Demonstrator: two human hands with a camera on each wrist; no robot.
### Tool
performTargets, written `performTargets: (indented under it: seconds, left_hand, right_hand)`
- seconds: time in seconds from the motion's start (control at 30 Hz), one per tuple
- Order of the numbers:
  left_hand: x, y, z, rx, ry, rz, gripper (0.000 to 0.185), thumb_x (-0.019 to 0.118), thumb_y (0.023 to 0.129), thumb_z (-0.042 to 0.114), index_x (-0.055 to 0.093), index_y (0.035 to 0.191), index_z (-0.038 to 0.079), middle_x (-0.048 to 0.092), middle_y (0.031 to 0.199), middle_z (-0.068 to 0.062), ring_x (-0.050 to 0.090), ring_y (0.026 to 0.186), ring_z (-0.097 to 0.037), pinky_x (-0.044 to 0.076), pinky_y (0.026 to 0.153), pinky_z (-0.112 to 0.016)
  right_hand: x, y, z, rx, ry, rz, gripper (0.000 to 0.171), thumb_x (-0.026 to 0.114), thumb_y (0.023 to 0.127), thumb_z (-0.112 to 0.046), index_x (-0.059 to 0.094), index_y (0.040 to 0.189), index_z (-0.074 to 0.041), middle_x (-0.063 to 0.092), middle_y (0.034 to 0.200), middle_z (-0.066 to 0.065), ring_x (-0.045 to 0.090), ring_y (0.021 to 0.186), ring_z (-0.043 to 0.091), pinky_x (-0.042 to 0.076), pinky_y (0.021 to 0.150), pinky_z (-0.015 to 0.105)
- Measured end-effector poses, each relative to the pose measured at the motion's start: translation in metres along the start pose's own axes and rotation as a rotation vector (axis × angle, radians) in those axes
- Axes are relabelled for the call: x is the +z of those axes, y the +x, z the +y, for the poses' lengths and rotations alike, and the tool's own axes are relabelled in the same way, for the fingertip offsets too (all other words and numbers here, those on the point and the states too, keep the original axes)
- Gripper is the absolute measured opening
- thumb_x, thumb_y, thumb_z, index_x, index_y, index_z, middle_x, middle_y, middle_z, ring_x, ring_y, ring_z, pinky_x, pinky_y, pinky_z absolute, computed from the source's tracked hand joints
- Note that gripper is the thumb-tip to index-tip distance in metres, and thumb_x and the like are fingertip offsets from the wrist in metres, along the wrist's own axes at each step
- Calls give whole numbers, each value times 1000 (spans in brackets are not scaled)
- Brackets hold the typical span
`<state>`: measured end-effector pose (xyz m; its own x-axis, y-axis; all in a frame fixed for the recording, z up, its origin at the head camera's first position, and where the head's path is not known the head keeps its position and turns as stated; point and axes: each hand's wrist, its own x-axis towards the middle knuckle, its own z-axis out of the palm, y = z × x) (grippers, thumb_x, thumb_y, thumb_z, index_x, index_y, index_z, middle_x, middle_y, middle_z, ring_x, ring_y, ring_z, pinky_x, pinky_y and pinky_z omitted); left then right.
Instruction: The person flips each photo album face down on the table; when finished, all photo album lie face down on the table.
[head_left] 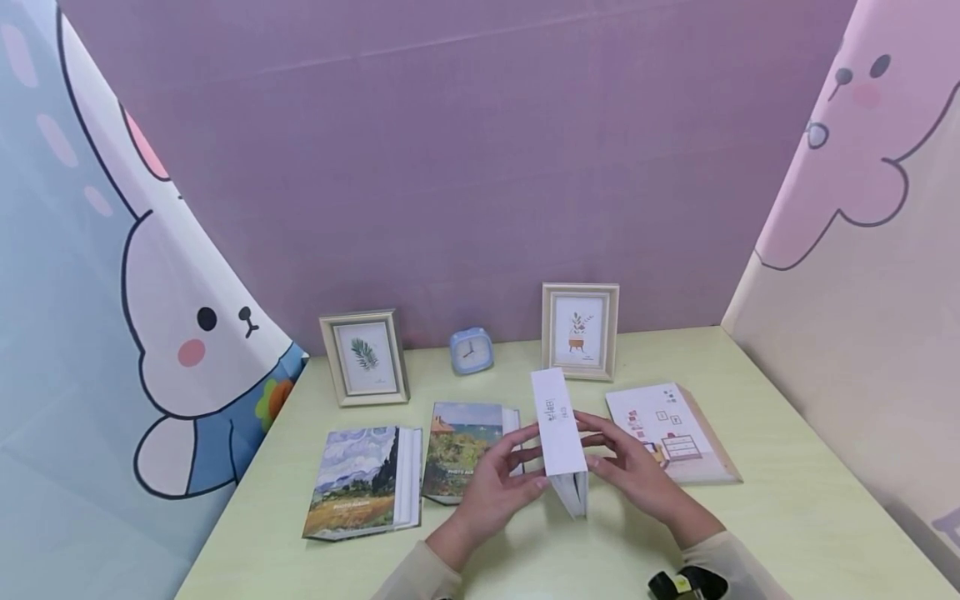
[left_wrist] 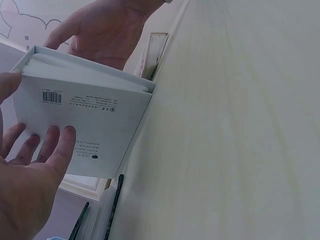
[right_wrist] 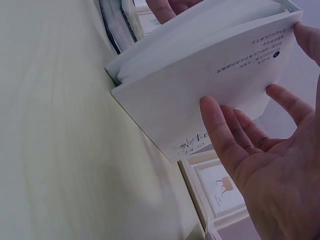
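Observation:
A white photo album (head_left: 558, 421) is held upright between both hands, its printed spine facing up and its page edges down at the tabletop. My left hand (head_left: 497, 483) grips it from the left; the left wrist view shows the fingertips on the cover with a barcode (left_wrist: 52, 97) and the thumb at the spine edge. From the other side my right hand (head_left: 637, 471) holds it, fingertips against the cover with printed text (right_wrist: 245, 60) and thumb near its upper edge. The covers stand slightly apart at the near end, with pages (right_wrist: 200, 45) between them.
Two landscape-covered photo albums (head_left: 352, 483) (head_left: 457, 450) lie at left. A white illustrated book (head_left: 667, 433) lies at right. Behind stand a leaf picture frame (head_left: 365, 358), a blue clock (head_left: 472, 351) and a potted-plant frame (head_left: 580, 332), before a purple backdrop (head_left: 450, 167).

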<state>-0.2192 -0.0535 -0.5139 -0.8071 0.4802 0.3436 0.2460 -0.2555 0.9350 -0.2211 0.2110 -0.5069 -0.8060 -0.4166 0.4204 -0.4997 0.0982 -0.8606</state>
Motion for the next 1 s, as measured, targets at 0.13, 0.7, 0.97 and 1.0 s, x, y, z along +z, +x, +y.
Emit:
performTargets:
  seconds: [0.13, 0.7, 0.97, 1.0]
  left_hand:
    - [1, 0, 0, 57, 17, -14, 68, 71, 94, -7, 44, 155, 3, 39, 163, -16, 46, 141, -48, 51, 109, -49]
    - [5, -1, 1, 75, 75, -47, 70, 69, 95, -7, 42, 158, 7, 33, 168, -8, 40, 148, -42, 45, 110, -63]
    - [4, -2, -2, -65, 47, -44, 72, 73, 92, -7, 46, 157, 11, 38, 166, -7, 38, 148, -45, 46, 110, -56]
    - [3, -1, -3, -80, 57, -38, 72, 73, 92, -7, 47, 156, 12, 40, 165, -7, 40, 147, -46, 47, 110, -56]
  right_hand:
    - [0, 0, -2, 0, 38, -9, 61, 57, 104, 2, 39, 161, -8, 49, 150, 22, 59, 125, 30, 59, 96, 36]
    - [-5, -1, 0, 11, 102, -11, 58, 52, 106, 1, 37, 162, -7, 48, 150, 22, 58, 125, 32, 61, 92, 36]
    - [-6, -1, -1, 30, 135, 4, 56, 51, 107, 1, 37, 160, -6, 48, 147, 26, 59, 124, 31, 62, 90, 39]
    - [-6, -1, -1, 30, 136, 5, 56, 51, 107, 1, 37, 160, -6, 48, 147, 27, 59, 123, 31, 62, 89, 40]
